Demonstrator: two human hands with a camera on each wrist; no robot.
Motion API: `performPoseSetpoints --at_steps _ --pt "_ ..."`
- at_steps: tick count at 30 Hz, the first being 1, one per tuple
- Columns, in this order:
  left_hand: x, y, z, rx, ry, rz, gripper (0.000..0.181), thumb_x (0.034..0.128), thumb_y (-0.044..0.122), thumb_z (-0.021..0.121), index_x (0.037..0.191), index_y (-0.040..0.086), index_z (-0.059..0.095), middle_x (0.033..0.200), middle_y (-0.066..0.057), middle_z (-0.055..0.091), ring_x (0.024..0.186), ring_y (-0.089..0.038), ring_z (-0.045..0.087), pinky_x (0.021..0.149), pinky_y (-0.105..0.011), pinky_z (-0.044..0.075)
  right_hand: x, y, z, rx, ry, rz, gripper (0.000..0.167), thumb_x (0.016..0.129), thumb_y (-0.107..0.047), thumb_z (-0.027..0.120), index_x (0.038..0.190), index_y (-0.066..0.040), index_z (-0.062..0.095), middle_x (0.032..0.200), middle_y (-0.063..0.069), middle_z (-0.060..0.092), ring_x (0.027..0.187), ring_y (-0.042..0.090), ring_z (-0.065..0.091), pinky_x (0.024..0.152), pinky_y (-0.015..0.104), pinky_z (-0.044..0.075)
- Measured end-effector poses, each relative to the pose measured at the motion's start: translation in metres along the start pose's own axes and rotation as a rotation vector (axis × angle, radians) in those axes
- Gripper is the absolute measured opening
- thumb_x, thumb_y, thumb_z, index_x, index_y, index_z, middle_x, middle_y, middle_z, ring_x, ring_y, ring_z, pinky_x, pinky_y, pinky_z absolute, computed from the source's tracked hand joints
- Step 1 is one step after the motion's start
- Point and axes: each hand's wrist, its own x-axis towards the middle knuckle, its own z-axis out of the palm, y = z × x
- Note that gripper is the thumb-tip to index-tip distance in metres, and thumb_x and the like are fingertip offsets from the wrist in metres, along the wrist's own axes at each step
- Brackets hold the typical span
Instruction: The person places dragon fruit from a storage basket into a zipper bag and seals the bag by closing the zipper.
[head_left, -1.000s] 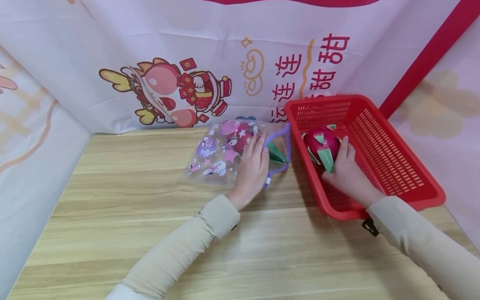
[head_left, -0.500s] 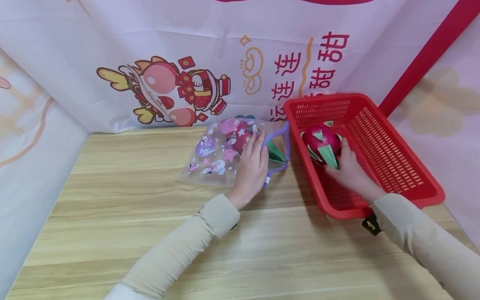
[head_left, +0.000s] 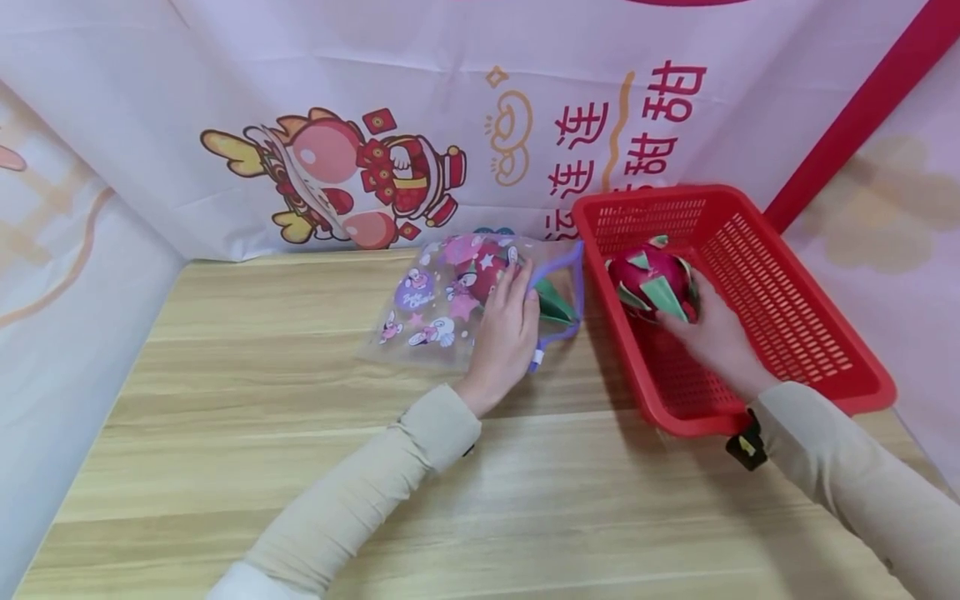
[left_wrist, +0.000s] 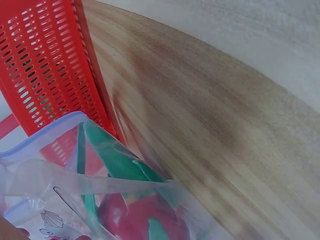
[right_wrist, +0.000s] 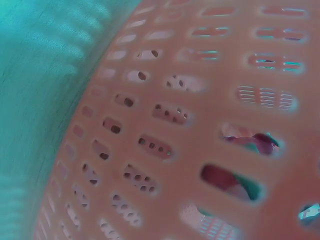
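Red bskt: pitaya in R grip; bag w/ fruit: L grip flat atop.

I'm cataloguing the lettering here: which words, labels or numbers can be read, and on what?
"连连": white backdrop, in red; the character below looks like "运".
"甜甜": same backdrop; the red basket partly hides the character below.
Script on the purple patch of the clear bag: too small to read.
Mark on the black piece by the right sleeve: unreadable.
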Motion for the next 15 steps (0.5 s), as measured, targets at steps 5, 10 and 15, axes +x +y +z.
performPoseSetpoints --at_steps 5,10,15 --pt "0.0 0.002 -0.004 -0.002 0.003 -0.015 0.049 0.1035 0.028 0.033 0.151 0.017 0.03 0.159 -0.008 0.024 0.147 -0.028 0.024 0.117 -0.052 0.025 -0.003 -0.001 -0.002 0.037 0.013 0.054 0.086 0.095 -0.047 0.048 0.155 -0.012 -0.003 0.158 0.024 0.015 0.141 0.045 0.024 0.107 0.066 0.03" --pt "0.002 0.003 -0.006 0.007 0.016 -0.02 0.048 0.1035 0.027 0.033 0.15 0.015 0.032 0.158 -0.008 0.027 0.145 -0.028 0.029 0.117 -0.052 0.025 -0.004 0.003 -0.008 0.161 0.007 0.119 0.088 0.096 -0.052 0.042 0.153 -0.006 -0.006 0.158 0.026 0.012 0.141 0.042 0.024 0.107 0.059 0.035" --pt "0.003 0.002 -0.008 0.018 0.024 -0.021 0.048 0.1035 0.027 0.032 0.149 0.014 0.033 0.158 -0.009 0.027 0.145 -0.029 0.03 0.117 -0.053 0.024 0.0 0.006 -0.021 0.422 0.003 0.214 0.078 0.095 -0.049 0.047 0.154 -0.011 0.012 0.136 0.006 0.043 0.111 0.012 0.046 0.081 0.02 0.05"
